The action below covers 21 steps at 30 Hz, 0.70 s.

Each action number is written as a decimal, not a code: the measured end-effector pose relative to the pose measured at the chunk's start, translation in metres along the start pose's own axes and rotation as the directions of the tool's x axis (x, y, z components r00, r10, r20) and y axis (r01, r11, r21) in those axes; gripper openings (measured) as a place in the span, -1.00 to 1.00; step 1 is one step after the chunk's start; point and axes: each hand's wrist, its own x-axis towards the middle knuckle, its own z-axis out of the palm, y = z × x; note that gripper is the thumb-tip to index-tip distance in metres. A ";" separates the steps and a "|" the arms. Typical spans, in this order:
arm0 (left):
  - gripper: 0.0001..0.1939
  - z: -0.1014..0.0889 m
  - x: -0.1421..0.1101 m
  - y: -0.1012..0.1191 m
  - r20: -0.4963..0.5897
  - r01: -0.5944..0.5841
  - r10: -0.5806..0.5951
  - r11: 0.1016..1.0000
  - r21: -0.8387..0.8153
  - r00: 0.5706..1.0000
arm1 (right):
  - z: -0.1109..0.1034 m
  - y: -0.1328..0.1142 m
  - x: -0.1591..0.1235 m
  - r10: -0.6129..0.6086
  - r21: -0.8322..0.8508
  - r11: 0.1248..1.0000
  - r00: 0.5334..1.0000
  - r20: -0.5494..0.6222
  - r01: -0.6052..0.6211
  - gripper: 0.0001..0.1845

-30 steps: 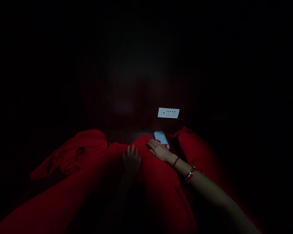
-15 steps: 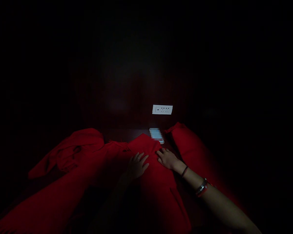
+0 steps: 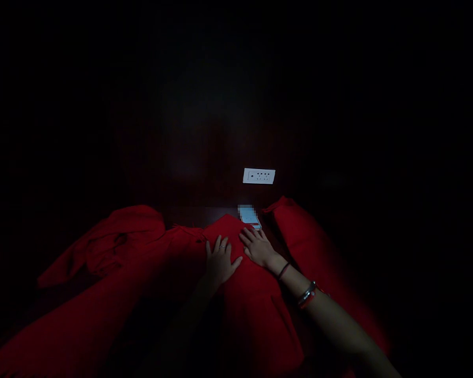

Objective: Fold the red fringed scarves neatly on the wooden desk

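Note:
A red fringed scarf lies folded in a long strip in front of me, its pointed far end close to a phone. My left hand rests on the left side of this cloth, fingers spread, a ring on one finger. Flat near the far right edge of the scarf lies my right hand, its fingers stretched out and holding nothing. The phone, its screen lit and partly blurred, lies just beyond my right fingertips. A dark band and bracelets circle my right wrist and forearm.
More red cloth spreads to the left, with a bunched heap behind it. Another red piece lies at the right. A white wall socket is set above the dark surface. Most surroundings are in deep shadow.
My left hand has moved slightly right and turned on the cloth. My right hand slid back toward the right edge, then forward again. The view has shifted slightly.

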 end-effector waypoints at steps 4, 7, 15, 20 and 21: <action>-0.44 0.004 0.003 -0.007 0.154 -0.039 0.050 0.996 -0.076 0.987 | 0.008 0.004 0.001 -0.099 0.151 0.986 0.971 0.217 0.067 -0.44; -0.40 0.006 0.002 -0.008 0.215 0.032 -0.017 0.997 -0.063 0.976 | 0.008 0.006 0.004 0.005 0.161 0.985 0.949 0.316 -0.059 -0.34; -0.40 0.004 0.000 -0.001 0.122 0.073 -0.071 0.997 -0.016 0.990 | 0.002 -0.001 0.005 0.133 0.112 0.980 0.957 0.259 -0.166 -0.31; -0.43 0.003 0.003 -0.004 0.154 -0.037 0.052 0.994 -0.098 0.987 | 0.011 0.001 -0.013 -0.014 0.155 0.988 0.999 -0.052 0.021 -0.45; -0.42 0.003 0.003 -0.005 0.178 -0.026 0.043 0.995 -0.100 0.983 | 0.012 0.001 -0.016 0.003 0.159 0.987 0.999 -0.047 0.005 -0.45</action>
